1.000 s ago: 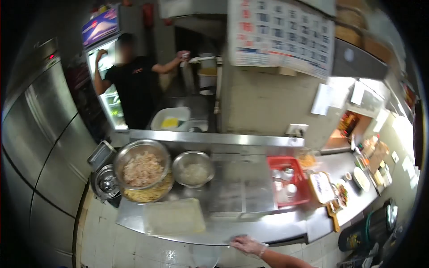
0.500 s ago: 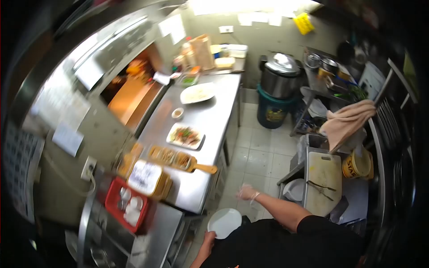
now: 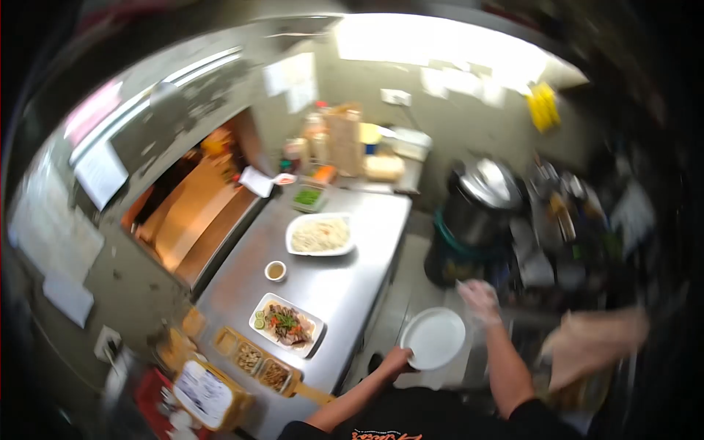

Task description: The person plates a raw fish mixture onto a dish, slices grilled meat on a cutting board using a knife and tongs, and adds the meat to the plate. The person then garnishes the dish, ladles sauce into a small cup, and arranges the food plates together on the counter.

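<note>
My left hand (image 3: 397, 361) grips the rim of a round white plate (image 3: 434, 338), which looks bare and hangs over the floor beside the steel counter. To the right of the plate is my right hand (image 3: 480, 301) in a clear plastic glove. Its fingers are slightly blurred but look loosely spread, with nothing visible in them. On the counter, nearest the plate, is a white dish of meat with herbs and cucumber slices (image 3: 287, 324). Beyond it stand a small cup of brown sauce (image 3: 275, 271) and a large white bowl of pale shredded food (image 3: 320, 235).
A wooden holder with chopped toppings (image 3: 265, 367) lies along the near part of the steel counter (image 3: 367, 242). A lidded tub (image 3: 213, 394) and a red basket (image 3: 150, 400) sit at lower left. A big lidded pot (image 3: 488, 194) stands at the back, with a pink towel (image 3: 595, 345) at right.
The plate and my left hand have moved up and right in view. My gloved right hand has also moved right and lies farther forward. The camera view has shifted toward the counter.
</note>
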The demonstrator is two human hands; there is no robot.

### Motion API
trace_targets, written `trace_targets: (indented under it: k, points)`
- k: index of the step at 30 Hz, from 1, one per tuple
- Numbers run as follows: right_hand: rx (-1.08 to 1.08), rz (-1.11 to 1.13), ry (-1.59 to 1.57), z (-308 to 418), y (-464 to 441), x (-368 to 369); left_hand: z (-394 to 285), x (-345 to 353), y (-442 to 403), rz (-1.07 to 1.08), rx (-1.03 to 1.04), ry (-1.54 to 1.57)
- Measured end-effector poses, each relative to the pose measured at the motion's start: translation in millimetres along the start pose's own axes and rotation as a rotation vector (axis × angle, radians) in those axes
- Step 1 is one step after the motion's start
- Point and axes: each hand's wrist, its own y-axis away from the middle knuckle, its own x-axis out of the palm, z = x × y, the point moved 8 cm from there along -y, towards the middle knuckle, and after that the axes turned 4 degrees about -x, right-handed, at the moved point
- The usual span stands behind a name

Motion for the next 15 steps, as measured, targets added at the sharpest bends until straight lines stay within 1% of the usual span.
trace_targets:
  k: [1, 2, 3, 4, 5, 6, 7, 8, 9, 10, 11, 12, 13, 14, 15]
  points:
    - [0.09, 0.013, 0.021, -15, -29, -8, -25, 5, -25, 0.097, 0.051, -0.004]
    - [0.237, 0.09, -0.113, 13, -41, -35, -45, 17, -38, 0.191, 0.073, 0.092]
    - [0.071, 0.042, -0.006, -5, -63, -43, -70, 26, -43, 0.218, 0.092, 0.079]
    - [0.102, 0.125, 0.022, -27, -93, -44, -101, 32, -50, 0.238, 0.114, 0.046]
    - [0.033, 0.04, 0.074, -50, -118, -50, -109, 34, -75, 0.196, 0.11, 0.104]
    - [-0.051, 0.038, 0.116, -47, -136, -67, -127, 38, -85, 0.224, 0.131, 0.053]
    - [-0.069, 0.035, 0.066, -76, -163, -69, -142, 39, -94, 0.197, 0.089, 0.069]
    - [-0.058, -0.054, 0.017, -94, -189, -78, -156, 42, -100, 0.172, 0.052, 0.089]
    - [-0.083, -0.056, 0.038, -115, -221, -87, -169, 45, -105, 0.153, 0.065, 0.088]
    - [-0.076, -0.186, 0.11, -128, -253, -99, -184, 46, -111, 0.123, 0.087, 0.089]
    - [0.007, -0.187, 0.107, -142, -289, -106, -201, 46, -115, 0.087, 0.117, 0.092]
    - [-0.098, -0.201, 0.169, -189, -340, -103, -224, 48, -107, 0.043, 0.12, 0.037]
    - [-0.142, -0.263, 0.059, -212, -381, -99, -217, 50, -138, 0.04, 0.193, 0.06]
    - [-0.118, -0.303, 0.095, -209, -414, -96, -215, 50, -171, 0.018, 0.282, 0.081]
    - [-0.239, -0.381, 0.271, -266, -473, -73, -225, 53, -177, -0.039, 0.312, 0.109]
